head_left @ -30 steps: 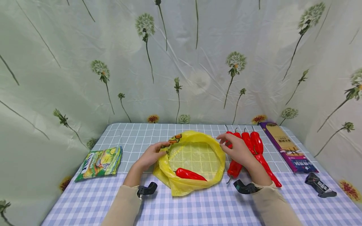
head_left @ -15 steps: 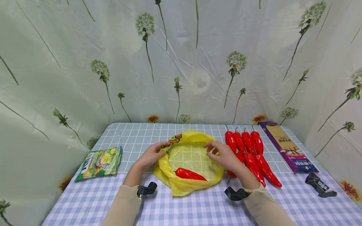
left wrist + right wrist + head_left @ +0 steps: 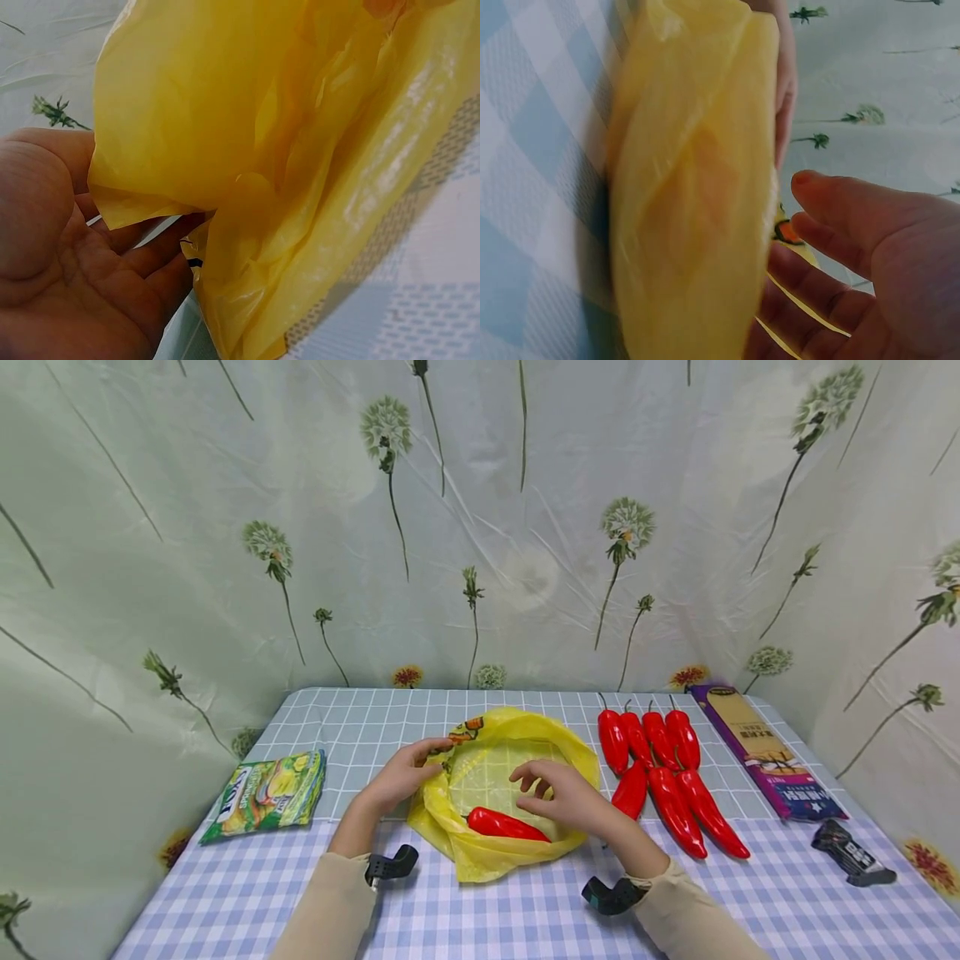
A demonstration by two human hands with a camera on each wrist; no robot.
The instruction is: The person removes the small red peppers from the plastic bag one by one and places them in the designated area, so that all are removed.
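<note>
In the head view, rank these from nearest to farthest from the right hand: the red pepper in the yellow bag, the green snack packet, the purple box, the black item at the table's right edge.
1. Red pepper, in the yellow bag, just under the right hand.
2. Purple box, far right.
3. Black item, right edge, and green snack packet, far left: too close to call.

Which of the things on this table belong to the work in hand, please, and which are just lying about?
In the work: yellow bag, held open by left hand; pepper inside; right hand over it; red peppers.

Lying about: green snack packet; purple box; black wrapper.
</note>
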